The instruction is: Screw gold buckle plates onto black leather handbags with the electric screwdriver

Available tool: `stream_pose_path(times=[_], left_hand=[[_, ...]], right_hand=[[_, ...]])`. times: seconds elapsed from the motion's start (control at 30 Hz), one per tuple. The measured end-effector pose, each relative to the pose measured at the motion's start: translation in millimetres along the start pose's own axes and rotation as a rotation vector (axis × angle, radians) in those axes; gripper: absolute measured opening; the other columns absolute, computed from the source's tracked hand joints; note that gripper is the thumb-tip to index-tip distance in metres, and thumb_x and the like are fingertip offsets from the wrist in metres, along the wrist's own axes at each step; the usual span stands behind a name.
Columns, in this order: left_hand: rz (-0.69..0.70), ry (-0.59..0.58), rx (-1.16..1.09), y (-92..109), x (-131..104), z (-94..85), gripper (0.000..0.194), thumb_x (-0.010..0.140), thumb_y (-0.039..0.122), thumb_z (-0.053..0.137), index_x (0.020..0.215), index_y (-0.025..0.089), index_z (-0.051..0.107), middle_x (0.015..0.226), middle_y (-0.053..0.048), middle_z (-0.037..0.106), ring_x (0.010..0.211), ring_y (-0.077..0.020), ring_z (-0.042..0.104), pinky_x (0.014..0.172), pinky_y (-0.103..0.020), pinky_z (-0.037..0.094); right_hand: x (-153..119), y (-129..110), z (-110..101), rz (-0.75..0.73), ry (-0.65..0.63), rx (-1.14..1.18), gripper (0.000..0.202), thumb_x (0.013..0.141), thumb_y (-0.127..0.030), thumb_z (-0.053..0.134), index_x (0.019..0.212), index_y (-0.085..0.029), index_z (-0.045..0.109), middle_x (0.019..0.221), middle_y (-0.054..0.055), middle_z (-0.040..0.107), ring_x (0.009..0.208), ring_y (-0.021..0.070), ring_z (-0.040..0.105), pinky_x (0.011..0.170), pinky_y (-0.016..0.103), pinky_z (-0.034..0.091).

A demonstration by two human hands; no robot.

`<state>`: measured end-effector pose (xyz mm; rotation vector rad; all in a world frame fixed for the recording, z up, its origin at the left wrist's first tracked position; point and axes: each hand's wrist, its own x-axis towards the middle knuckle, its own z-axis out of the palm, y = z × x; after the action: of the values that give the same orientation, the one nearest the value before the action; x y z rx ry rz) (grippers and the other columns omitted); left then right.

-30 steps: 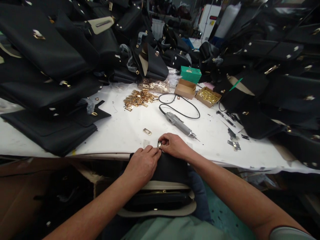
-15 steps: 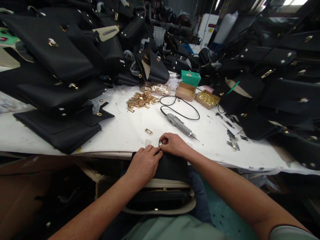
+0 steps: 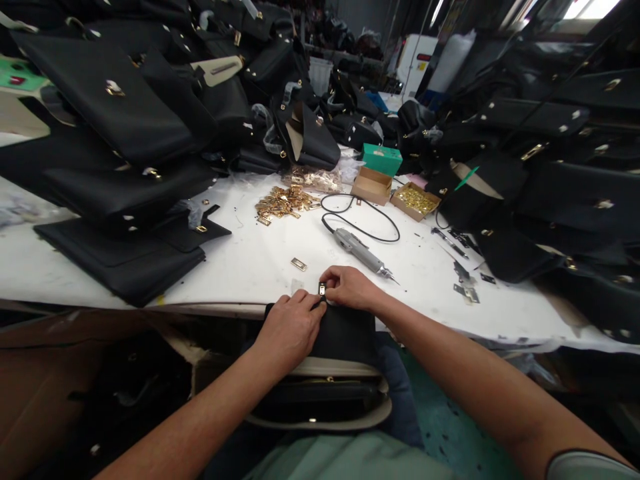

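A black handbag [image 3: 345, 337] with beige edging lies across my lap against the table edge, its zipped mouth towards me. My right hand [image 3: 347, 288] pinches a small black tab [image 3: 322, 288] at the bag's far end, which carries a gold-rimmed metal fitting. My left hand [image 3: 293, 327] rests over the bag's left side, its fingertips closed at the base of the tab and touching the right hand's fingers. Just beyond the hands a rectangular gold metal plate [image 3: 299, 264] lies on the table. A grey electric screwdriver [image 3: 361, 252] lies further right, its bit pointing right.
Gold metal fittings [image 3: 285, 202] are heaped mid-table beside an open carton [image 3: 416, 200] of small gold pieces. Behind stands a green box [image 3: 382, 159]. Stacked black bags [image 3: 125, 227] fill the left, more black bags [image 3: 565, 187] the right. A pen [image 3: 449, 243] lies near black scraps.
Both hands stay at the tab, which shows a little more of its metal fitting between the fingers. The view has shifted slightly; nothing else has visibly moved.
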<state>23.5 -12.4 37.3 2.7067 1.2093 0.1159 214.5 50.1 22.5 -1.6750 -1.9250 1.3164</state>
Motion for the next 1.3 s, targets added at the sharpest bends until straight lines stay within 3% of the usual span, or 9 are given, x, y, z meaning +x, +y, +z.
stream_pose_path(times=[0.13, 0.27, 0.4, 0.67, 0.83, 1.13, 1.3], left_hand=[[-0.002, 0.000, -0.002, -1.0, 0.0, 1.1, 0.031, 0.098, 0.020, 0.048, 0.123, 0.020, 0.064, 0.115, -0.006, 0.067, 0.107, -0.0269, 0.056, 0.080, -0.042, 0.046], [-0.001, 0.012, -0.009, -1.3, 0.7, 1.5, 0.031, 0.099, 0.020, 0.047, 0.124, 0.022, 0.064, 0.116, -0.006, 0.067, 0.108, -0.0262, 0.056, 0.080, -0.042, 0.046], [0.008, 0.014, -0.013, -1.6, 1.6, 1.5, 0.030, 0.099, 0.020, 0.048, 0.124, 0.021, 0.064, 0.115, -0.007, 0.068, 0.107, -0.0259, 0.056, 0.080, -0.040, 0.046], [0.034, 0.014, -0.018, -5.1, 2.8, 1.0, 0.028, 0.098, 0.022, 0.050, 0.122, 0.022, 0.065, 0.113, -0.007, 0.068, 0.107, -0.0260, 0.057, 0.079, -0.040, 0.046], [0.073, 0.033, -0.016, -8.8, 2.3, 4.4, 0.030, 0.099, 0.022, 0.047, 0.123, 0.019, 0.064, 0.123, -0.008, 0.065, 0.108, -0.0263, 0.056, 0.081, -0.042, 0.047], [0.030, 0.021, -0.097, -8.8, 4.6, 1.2, 0.029, 0.095, 0.021, 0.054, 0.121, 0.021, 0.066, 0.120, -0.008, 0.066, 0.110, -0.0262, 0.056, 0.084, -0.042, 0.050], [0.022, 0.048, -0.108, -7.8, 2.6, 2.9, 0.028, 0.095, 0.021, 0.054, 0.120, 0.021, 0.067, 0.119, -0.009, 0.067, 0.110, -0.0263, 0.057, 0.087, -0.043, 0.051]], right_hand=[[-0.2, -0.6, 0.5, -0.005, 0.005, -0.018, 0.026, 0.072, -0.022, 0.073, 0.097, -0.017, 0.070, 0.077, -0.003, 0.065, 0.065, 0.0104, 0.054, 0.059, 0.022, 0.038], [1.1, 2.5, -0.6, -0.025, -0.003, 0.015, 0.027, 0.071, -0.011, 0.064, 0.097, -0.017, 0.070, 0.075, -0.004, 0.065, 0.061, 0.0091, 0.053, 0.058, 0.022, 0.038], [2.7, 7.4, -0.4, 0.002, -0.067, 0.108, 0.027, 0.074, -0.015, 0.064, 0.100, -0.017, 0.068, 0.074, -0.004, 0.064, 0.057, 0.0090, 0.053, 0.055, 0.022, 0.039], [0.5, 4.0, 0.9, -0.046, 0.010, -0.023, 0.029, 0.069, -0.016, 0.071, 0.097, -0.018, 0.070, 0.078, -0.004, 0.064, 0.066, 0.0102, 0.054, 0.059, 0.022, 0.038], [0.5, -0.1, 1.1, -0.025, 0.029, -0.082, 0.030, 0.068, -0.014, 0.070, 0.097, -0.018, 0.070, 0.078, -0.004, 0.064, 0.066, 0.0103, 0.054, 0.059, 0.022, 0.037], [2.6, -1.4, -1.1, -0.013, -0.003, -0.038, 0.025, 0.072, -0.012, 0.066, 0.096, -0.017, 0.070, 0.074, -0.004, 0.066, 0.064, 0.0101, 0.055, 0.060, 0.022, 0.039], [2.7, -4.3, 1.4, -0.006, 0.043, -0.059, 0.024, 0.070, -0.012, 0.067, 0.094, -0.017, 0.071, 0.072, -0.003, 0.066, 0.062, 0.0106, 0.055, 0.058, 0.022, 0.038]])
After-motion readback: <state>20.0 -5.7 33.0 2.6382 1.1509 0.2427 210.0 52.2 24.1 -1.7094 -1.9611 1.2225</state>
